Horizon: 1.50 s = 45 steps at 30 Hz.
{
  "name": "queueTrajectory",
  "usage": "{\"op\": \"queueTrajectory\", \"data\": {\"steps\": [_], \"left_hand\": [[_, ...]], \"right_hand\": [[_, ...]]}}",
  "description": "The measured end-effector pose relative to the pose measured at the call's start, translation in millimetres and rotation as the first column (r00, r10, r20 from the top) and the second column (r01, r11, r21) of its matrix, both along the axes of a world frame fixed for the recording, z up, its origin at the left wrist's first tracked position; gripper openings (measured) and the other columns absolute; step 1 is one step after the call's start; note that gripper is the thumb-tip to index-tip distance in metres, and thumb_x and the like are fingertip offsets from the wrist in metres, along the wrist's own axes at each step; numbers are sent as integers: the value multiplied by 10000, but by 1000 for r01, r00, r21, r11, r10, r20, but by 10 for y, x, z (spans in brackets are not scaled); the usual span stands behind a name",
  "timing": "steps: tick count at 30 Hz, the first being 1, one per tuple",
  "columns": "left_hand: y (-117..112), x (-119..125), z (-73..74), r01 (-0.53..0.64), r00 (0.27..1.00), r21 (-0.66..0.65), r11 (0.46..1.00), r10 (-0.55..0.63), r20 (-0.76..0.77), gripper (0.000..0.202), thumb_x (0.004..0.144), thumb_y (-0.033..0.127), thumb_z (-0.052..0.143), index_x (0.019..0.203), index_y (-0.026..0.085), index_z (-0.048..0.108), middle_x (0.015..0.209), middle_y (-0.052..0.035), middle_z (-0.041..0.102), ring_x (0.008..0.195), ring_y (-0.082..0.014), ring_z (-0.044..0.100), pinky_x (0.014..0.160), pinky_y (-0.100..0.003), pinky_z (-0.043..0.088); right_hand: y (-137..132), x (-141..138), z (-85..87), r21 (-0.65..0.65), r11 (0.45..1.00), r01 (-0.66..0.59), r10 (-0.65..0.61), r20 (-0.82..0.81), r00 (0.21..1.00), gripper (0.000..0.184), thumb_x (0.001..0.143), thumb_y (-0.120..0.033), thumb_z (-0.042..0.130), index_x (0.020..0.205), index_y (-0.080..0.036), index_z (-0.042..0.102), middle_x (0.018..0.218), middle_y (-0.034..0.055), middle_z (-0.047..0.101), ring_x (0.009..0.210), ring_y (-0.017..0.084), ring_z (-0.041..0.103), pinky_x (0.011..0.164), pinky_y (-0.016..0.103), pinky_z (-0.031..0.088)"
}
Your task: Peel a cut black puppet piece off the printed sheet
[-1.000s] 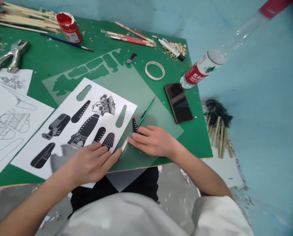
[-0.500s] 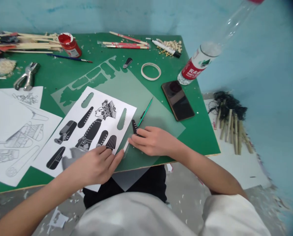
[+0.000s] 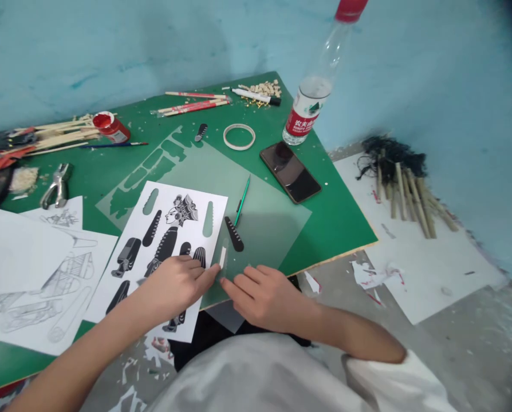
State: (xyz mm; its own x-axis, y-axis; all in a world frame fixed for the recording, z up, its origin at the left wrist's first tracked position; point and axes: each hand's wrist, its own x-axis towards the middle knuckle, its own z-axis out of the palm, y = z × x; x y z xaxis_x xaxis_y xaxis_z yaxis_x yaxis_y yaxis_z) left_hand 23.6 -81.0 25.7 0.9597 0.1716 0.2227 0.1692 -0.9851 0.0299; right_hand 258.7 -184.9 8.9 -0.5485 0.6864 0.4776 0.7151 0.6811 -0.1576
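Green board [image 3: 320, 217] carries everything, its near edge running just past both hands and its right corner ending short of the grey floor. On it lies a clear film [image 3: 264, 223] whose near corner juts over that edge toward the lap, and across the film's left part sits a white sheet [image 3: 215, 197] printed with black puppet pieces, its lower end also hanging off the board. Left hand [image 3: 174, 283] lies flat on the sheet's lower part, fingers together and stretched toward the sheet's right edge, gripping nothing. Right hand [image 3: 267, 297] rests at the board's near edge on the film, fingers loosely spread and pointing left, nothing pinched in them — its fingertips sit close to those of the left. Between and just above the two sets of fingertips lies a small white strip [image 3: 223, 257] on the film, untouched. A black cutout [image 3: 234, 233] lies just beyond it, beside a green tool [image 3: 241, 201]. Farther back the film is bare up to a phone [image 3: 290, 171], a tape ring [image 3: 239, 137] and a bottle [image 3: 310, 100] near the far right edge. More drawings [image 3: 45, 286] crowd the left side.
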Motion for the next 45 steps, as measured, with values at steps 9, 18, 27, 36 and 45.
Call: {"op": "queueTrajectory", "data": {"steps": [9, 18, 27, 36, 45], "left_hand": [[96, 76, 98, 14, 999, -75, 997, -17, -31, 262, 1114, 137, 405, 1008, 139, 644, 553, 56, 541, 464, -166, 555, 488, -326, 379], [150, 91, 116, 8, 999, -132, 991, -13, -38, 297, 1124, 162, 387, 965, 173, 637, 546, 53, 549, 460, -154, 534, 488, -318, 333], [142, 80, 108, 3, 999, -148, 989, -9, -43, 277, 1102, 132, 394, 968, 169, 633, 546, 56, 537, 455, -151, 530, 483, -318, 333], [151, 70, 93, -8, 999, -164, 986, 1, -44, 233, 1098, 151, 434, 999, 169, 644, 557, 50, 565, 478, -151, 553, 485, -308, 335], [82, 61, 126, 126, 991, 114, 985, -119, -65, 228, 993, -18, 470, 1132, 43, 640, 604, 26, 599, 533, -167, 582, 521, -318, 454]], "right_hand": [[-207, -257, -183, -3, 970, 244, -243, 55, 968, 259, 1019, -146, 642, 1269, -124, 704, 788, 7, 605, 722, 188, 508, 642, 376, 356], [-181, -268, -202, 12, 966, 257, -258, 47, 965, 299, 1014, -159, 632, 1298, -91, 698, 781, 9, 597, 712, 194, 493, 638, 374, 360], [-159, -286, -197, 12, 963, 269, -269, 33, 963, 247, 1012, -150, 635, 1234, -80, 718, 778, 16, 595, 728, 199, 497, 641, 379, 345], [-170, -293, -205, 24, 965, 261, -261, 19, 965, 229, 1007, -155, 631, 1212, -90, 710, 770, 7, 590, 709, 188, 504, 645, 375, 369], [-158, -236, -232, -13, 953, 302, -302, -103, 948, 241, 993, -127, 604, 1202, -96, 719, 779, 24, 634, 728, 193, 502, 631, 369, 368]]}}
